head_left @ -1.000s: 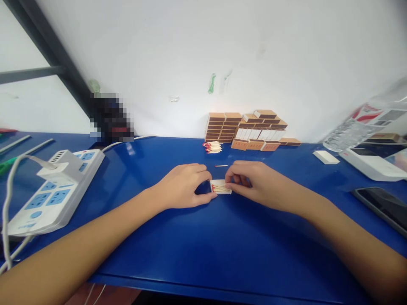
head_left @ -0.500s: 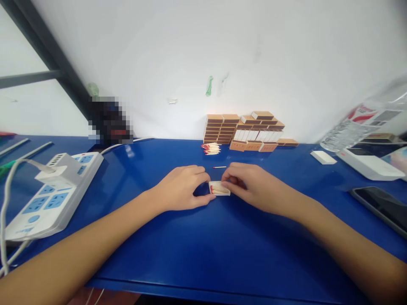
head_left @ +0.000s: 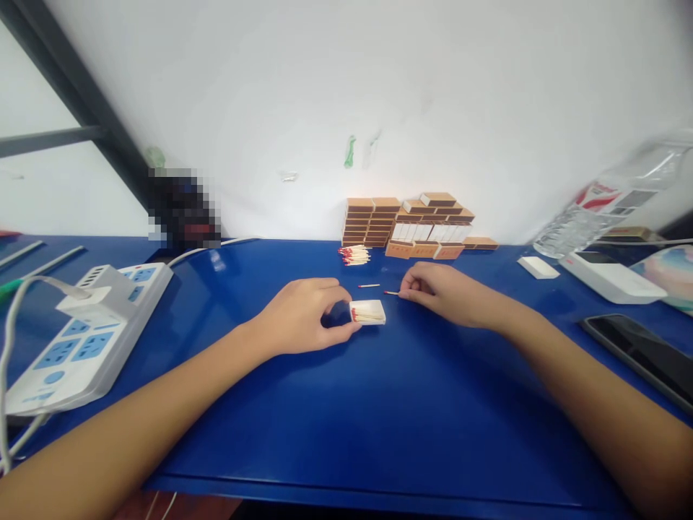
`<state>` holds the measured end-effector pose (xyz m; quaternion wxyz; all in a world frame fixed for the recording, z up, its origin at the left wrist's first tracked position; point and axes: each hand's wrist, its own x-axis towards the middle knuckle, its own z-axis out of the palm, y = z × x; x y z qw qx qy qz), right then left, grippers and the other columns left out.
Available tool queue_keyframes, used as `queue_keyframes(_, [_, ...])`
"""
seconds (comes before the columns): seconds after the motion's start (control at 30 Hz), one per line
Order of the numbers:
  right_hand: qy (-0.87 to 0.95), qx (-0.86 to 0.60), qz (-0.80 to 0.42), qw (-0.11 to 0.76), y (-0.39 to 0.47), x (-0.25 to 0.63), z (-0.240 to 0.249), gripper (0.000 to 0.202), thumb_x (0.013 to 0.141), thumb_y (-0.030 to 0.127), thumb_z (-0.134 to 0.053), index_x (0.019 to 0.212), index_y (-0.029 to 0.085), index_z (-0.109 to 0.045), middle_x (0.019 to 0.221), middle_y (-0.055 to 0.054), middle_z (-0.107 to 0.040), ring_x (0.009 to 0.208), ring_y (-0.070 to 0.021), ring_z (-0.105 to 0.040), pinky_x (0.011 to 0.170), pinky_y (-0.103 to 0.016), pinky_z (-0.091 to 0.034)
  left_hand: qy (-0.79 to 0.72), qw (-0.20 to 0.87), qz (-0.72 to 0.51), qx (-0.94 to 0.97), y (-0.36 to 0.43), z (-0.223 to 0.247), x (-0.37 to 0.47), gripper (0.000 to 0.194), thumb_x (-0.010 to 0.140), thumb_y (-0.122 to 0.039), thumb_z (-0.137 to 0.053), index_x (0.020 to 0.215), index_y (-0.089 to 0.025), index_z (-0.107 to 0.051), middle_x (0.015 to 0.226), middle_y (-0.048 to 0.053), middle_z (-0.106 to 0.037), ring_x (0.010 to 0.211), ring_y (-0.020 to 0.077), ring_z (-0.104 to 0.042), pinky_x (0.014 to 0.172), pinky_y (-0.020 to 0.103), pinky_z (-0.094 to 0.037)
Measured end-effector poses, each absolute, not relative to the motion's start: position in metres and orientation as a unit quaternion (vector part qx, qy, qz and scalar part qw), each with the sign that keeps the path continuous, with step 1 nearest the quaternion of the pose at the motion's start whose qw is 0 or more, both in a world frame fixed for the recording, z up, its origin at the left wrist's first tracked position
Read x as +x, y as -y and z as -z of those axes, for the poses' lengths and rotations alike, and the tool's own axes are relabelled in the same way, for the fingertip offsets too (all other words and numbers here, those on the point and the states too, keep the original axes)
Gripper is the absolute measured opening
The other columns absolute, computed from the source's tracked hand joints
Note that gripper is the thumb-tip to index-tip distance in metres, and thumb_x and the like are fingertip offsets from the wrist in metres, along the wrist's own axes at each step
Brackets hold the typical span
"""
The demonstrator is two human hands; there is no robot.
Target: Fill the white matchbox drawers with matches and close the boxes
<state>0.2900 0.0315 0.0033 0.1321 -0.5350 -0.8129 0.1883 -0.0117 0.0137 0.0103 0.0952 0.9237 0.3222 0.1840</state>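
Between its thumb and forefinger, my left hand (head_left: 303,316) grips the left end of a small white matchbox tray (head_left: 376,305). Several red-headed matches (head_left: 367,316) lie inside that tray, heads toward the left. To the tray's upper right, my right hand (head_left: 441,292) pinches one match (head_left: 392,293) by its plain end, the head pointing left. Another single match (head_left: 369,286) lies on the blue table just behind the tray. Farther back is a loose pile of matches (head_left: 355,255), most heads facing left.
Stacked matchboxes (head_left: 371,220) stand against the wall, beside a stepped stack (head_left: 433,231). A power strip (head_left: 97,332) with cables is at left. Along the right are a clear bottle (head_left: 590,209), a small white block (head_left: 538,267), a white device (head_left: 611,278) and a phone (head_left: 644,354).
My right hand has moved away from the tray, up and to the right, bringing out one match. My left hand keeps its grip on the tray.
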Motion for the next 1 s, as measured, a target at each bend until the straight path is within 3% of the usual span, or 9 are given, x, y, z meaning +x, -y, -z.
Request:
queue_keyframes(0.27, [0.844, -0.487, -0.13, 0.184, -0.038, 0.255, 0.005, 0.019, 0.1, 0.035, -0.055, 0.091, 0.02, -0.063, 0.095, -0.008, -0.064, 0.081, -0.0195, -0.058, 0.074, -0.033, -0.045, -0.319, 0.103, -0.156, 0.929, -0.012, -0.008, -0.008, 0.028, 0.094, -0.044, -0.068, 0.102, -0.018, -0.074, 0.081, 0.001, -0.065, 0.069, 0.0148, -0.059, 0.063, 0.029, -0.042])
queue_keyframes(0.43, [0.842, -0.481, -0.126, 0.21, -0.044, 0.256, 0.008, 0.017, 0.098, 0.036, -0.062, 0.105, 0.021, -0.064, 0.098, -0.007, -0.062, 0.084, -0.0203, -0.057, 0.075, -0.033, -0.045, -0.312, 0.095, -0.158, 0.932, -0.011, -0.007, -0.008, 0.028, 0.094, -0.045, -0.068, 0.1, -0.018, -0.074, 0.084, 0.002, -0.067, 0.071, 0.0153, -0.06, 0.064, 0.029, -0.042])
queue_keyframes(0.63, [0.844, -0.476, -0.144, 0.199, -0.05, 0.253, 0.011, 0.019, 0.1, 0.034, -0.056, 0.089, 0.019, -0.065, 0.095, -0.008, -0.061, 0.085, -0.0208, -0.058, 0.077, -0.034, -0.046, -0.318, 0.094, -0.17, 0.928, -0.011, -0.008, -0.009, 0.028, 0.095, -0.044, -0.068, 0.103, -0.018, -0.074, 0.084, 0.002, -0.068, 0.072, 0.0154, -0.061, 0.065, 0.029, -0.042])
queue_keyframes(1.0, [0.856, -0.453, -0.161, 0.189, -0.008, 0.242, -0.01, 0.021, 0.104, 0.033, -0.049, 0.093, 0.022, -0.062, 0.099, -0.008, -0.061, 0.088, -0.021, -0.058, 0.077, -0.035, -0.047, -0.35, 0.08, -0.161, 0.919, -0.013, -0.006, -0.009, 0.029, 0.094, -0.045, -0.068, 0.104, -0.018, -0.074, 0.085, 0.003, -0.069, 0.072, 0.0168, -0.062, 0.064, 0.029, -0.041])
